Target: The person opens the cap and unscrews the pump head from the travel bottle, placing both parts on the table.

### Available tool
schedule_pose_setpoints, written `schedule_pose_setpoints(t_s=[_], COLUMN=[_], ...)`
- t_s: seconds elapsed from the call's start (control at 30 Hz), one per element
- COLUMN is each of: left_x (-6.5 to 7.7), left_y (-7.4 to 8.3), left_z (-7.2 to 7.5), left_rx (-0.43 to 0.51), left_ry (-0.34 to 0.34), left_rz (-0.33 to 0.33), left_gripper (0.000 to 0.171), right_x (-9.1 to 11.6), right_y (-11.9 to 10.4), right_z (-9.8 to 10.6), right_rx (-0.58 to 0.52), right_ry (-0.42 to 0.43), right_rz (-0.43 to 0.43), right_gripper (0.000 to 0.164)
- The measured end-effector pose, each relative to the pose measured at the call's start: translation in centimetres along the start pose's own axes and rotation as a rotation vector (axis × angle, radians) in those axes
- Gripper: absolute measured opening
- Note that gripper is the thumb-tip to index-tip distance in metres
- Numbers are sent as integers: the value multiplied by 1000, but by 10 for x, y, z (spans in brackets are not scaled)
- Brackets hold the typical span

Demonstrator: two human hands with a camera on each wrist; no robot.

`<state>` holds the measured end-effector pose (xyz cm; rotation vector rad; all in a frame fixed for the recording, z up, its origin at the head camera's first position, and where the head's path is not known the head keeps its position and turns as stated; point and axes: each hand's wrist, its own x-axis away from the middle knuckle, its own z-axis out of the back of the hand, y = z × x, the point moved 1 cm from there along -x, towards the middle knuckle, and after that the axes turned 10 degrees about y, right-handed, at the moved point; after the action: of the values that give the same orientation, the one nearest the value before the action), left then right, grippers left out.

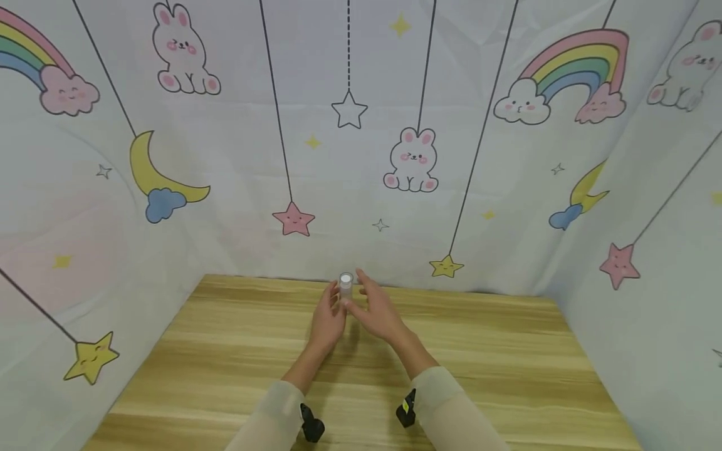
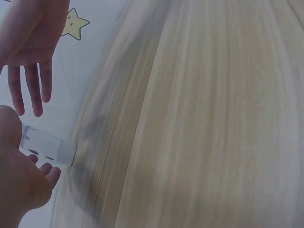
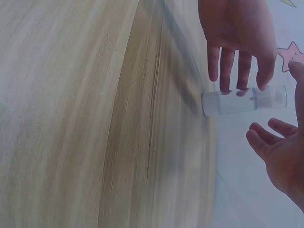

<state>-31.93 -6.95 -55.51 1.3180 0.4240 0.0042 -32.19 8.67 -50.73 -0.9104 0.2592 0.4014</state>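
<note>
In the head view, a small bottle [image 1: 346, 289] with a pale body and clear top stands upright near the table's back edge. Close at its left side is my left hand [image 1: 329, 322]. The right wrist view shows this left hand [image 3: 240, 28] with fairly straight fingers whose tips reach the bottle [image 3: 232, 102]; whether they press on it is hard to tell. My right hand [image 1: 380, 312] is on the other side, thumb toward the bottle. In the left wrist view, the right hand [image 2: 35, 38] has its fingers spread and apart from the bottle [image 2: 50, 146].
The wooden table [image 1: 479, 369] extends on both sides of the arms. Behind it hangs a white cloth [image 1: 350, 175] printed with rabbits, stars and rainbows, which also closes the left and right sides. A black wrist device [image 1: 311, 424] sits by each sleeve.
</note>
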Motion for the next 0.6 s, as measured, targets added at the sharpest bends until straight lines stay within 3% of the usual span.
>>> schedule_pose_setpoints(t_s=[0.6], left_x=[0], left_y=[1], left_z=[2], left_rx=[34], left_ry=[-10], left_rz=[22], left_gripper=[54], right_x=[0], right_y=[-1], right_z=[-14], right_rx=[-91], right_ry=[-53], right_rz=[-47], right_gripper=[86])
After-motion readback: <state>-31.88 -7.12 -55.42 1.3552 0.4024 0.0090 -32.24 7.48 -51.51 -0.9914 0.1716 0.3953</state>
